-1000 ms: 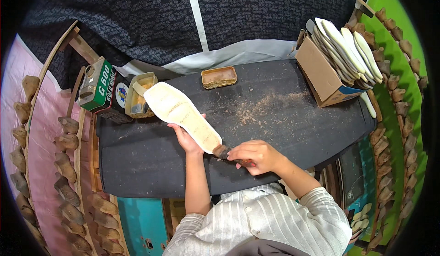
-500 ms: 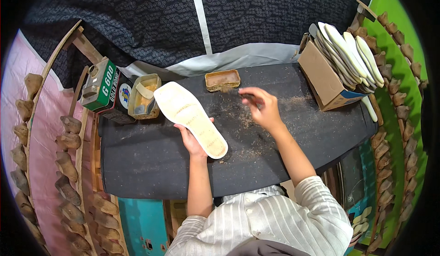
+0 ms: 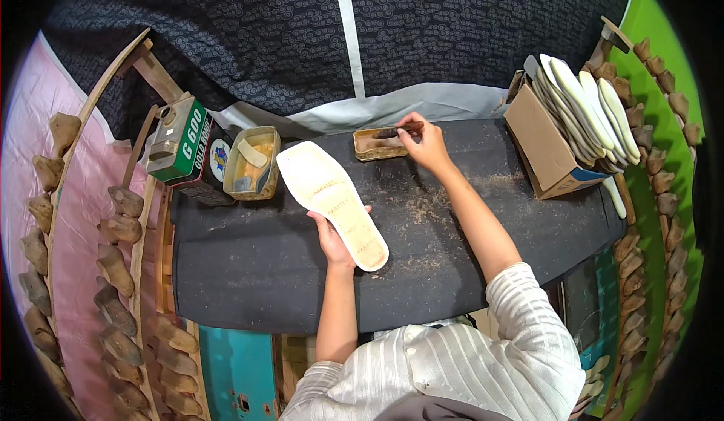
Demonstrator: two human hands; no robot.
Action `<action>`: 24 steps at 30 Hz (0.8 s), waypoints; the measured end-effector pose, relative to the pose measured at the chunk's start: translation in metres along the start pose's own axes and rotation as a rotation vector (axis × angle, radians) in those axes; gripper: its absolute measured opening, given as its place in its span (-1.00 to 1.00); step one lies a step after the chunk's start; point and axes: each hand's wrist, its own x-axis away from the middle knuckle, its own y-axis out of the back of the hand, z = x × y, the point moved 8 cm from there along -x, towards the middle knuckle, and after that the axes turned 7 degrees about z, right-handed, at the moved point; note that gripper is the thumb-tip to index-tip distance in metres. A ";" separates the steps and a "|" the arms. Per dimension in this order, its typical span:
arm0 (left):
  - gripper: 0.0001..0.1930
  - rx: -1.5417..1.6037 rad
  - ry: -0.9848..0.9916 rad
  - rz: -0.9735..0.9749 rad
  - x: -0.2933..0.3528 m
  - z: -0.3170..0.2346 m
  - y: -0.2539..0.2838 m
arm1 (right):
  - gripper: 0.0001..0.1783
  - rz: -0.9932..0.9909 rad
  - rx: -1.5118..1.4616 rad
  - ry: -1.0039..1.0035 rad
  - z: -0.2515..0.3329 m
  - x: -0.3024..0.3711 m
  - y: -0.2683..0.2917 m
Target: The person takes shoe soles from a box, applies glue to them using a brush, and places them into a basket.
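Note:
My left hand (image 3: 335, 244) holds a white-rimmed shoe insole (image 3: 337, 204) from below, thumb at its edge, with the cream face turned up and its wide end pointing away from me. Between the fingertips of my right hand (image 3: 424, 146) is a small dark brush (image 3: 388, 133), its tip over or in a shallow rectangular dish (image 3: 369, 156) at the back of the table. The dish appears to contain something brownish, and my fingers cover its right end. Whether the bristles touch the contents, I cannot tell.
Left of the insole stand a plastic tub (image 3: 265, 188) with a pale scraper-like piece inside and a green and black metal can (image 3: 181, 146). A cardboard box (image 3: 534, 146) of insoles (image 3: 577, 108) is at right. Crumbs litter the black-covered table (image 3: 241, 270). Racks of shoe lasts (image 3: 115, 270) flank it.
My right hand has moved back with the brush, bringing it from in front of the dish to over it. The insole stays in my left hand. The whole view has shifted slightly.

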 end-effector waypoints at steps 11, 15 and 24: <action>-0.28 0.016 0.015 0.000 -0.001 0.001 -0.003 | -0.73 0.113 -0.141 -0.214 -0.063 0.029 -0.004; -0.32 0.045 0.015 0.019 -0.001 0.003 -0.004 | -0.59 0.017 -0.046 -0.144 -0.051 0.041 0.010; -0.33 0.030 0.148 0.018 0.004 0.011 -0.019 | -0.74 -0.047 0.255 -0.035 0.057 0.096 0.016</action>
